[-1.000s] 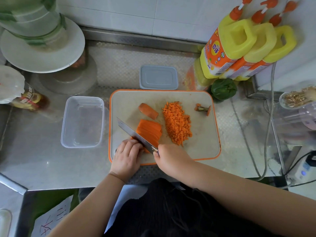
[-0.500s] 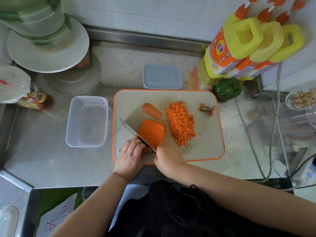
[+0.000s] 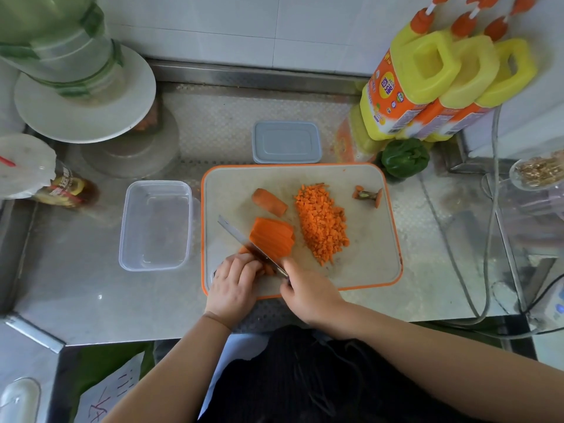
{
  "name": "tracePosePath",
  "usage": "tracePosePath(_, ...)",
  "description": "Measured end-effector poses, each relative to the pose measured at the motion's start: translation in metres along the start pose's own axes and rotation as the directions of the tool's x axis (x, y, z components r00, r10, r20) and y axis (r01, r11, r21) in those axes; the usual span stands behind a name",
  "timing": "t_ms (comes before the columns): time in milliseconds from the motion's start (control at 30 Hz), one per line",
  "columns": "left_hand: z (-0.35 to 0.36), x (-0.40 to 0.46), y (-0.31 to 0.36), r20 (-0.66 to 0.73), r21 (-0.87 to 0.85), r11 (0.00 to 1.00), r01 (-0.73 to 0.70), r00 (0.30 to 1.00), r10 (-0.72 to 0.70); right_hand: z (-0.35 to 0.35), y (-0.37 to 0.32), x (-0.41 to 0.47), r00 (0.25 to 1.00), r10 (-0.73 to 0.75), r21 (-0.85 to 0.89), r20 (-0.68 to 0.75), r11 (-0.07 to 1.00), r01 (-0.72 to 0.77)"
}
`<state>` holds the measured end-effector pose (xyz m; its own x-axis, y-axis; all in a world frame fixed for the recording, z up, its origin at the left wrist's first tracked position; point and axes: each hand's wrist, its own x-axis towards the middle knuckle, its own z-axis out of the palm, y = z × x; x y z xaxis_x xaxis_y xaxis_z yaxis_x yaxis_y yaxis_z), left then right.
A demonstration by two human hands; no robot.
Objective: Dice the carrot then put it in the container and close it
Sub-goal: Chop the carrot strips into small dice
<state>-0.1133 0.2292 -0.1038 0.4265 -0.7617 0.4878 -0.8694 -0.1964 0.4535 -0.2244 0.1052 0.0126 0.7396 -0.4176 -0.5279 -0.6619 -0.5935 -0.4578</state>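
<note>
While right hand (image 3: 308, 293) fingers grip knife (image 3: 244, 239), left hand (image 3: 235, 282) fingers curled on carrot strips (image 3: 271, 236).

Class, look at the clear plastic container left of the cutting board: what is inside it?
Nothing shows inside the clear container; the steel counter shows through it. The diced carrot lies on the cutting board. No part of its inside is covered.

carrot dice (image 3: 322, 222) orange | lid (image 3: 287, 142) grey-blue | pepper (image 3: 404, 157) seemingly green
</note>
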Motion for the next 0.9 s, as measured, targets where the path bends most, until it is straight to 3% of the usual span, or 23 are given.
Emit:
tracePosePath(233, -0.002, 0.001, 0.002, 0.031, -0.019, 0.998, 0.068, 0.997, -0.067, -0.006, 0.011, 0.001, 0.993, 0.116, 0.054, -0.003, 0.992, -0.116)
tracePosePath(600, 0.001, 0.000, 0.000, 0.094, -0.009, 0.996, 0.092, 0.991, -0.091, -0.020, 0.017, 0.004, 0.988, 0.142, 0.121, -0.057, 0.984, -0.134)
tracePosePath(900, -0.001, 0.003, 0.002, 0.118, -0.046, 0.993, 0.110, 0.988, -0.104, -0.027, 0.036, 0.005, 0.981, 0.180, 0.130, 0.067, 0.974, -0.187)
